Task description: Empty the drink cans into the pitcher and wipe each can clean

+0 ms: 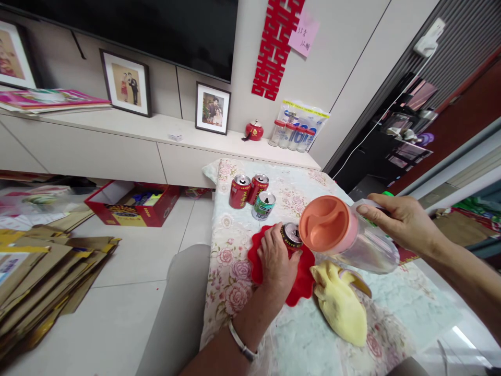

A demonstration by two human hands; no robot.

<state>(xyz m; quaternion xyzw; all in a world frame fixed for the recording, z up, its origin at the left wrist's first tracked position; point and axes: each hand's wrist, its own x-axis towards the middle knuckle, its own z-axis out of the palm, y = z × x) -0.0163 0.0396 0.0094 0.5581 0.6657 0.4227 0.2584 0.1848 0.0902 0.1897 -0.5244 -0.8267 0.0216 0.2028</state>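
My left hand (277,261) is wrapped round a dark-topped can (291,235) that stands on a red scalloped plate (299,287). With my right hand (403,222) I grip the handle of a clear pitcher (370,250), tilted to the left, its orange lid (324,223) close beside the can's top. Whether liquid is flowing cannot be made out. Two red cans (239,192) (259,187) and a green can (263,206) stand behind the plate. A yellow cloth (342,305) lies crumpled to the plate's right, partly over something curved.
A flowered cloth covers the table (230,261). Behind it, a white cabinet (129,141) holds framed pictures, a red pot (254,130) and lidded jars (291,137). On the floor at left are a red box (133,209) and flattened cardboard (50,282). My leg is beside the table.
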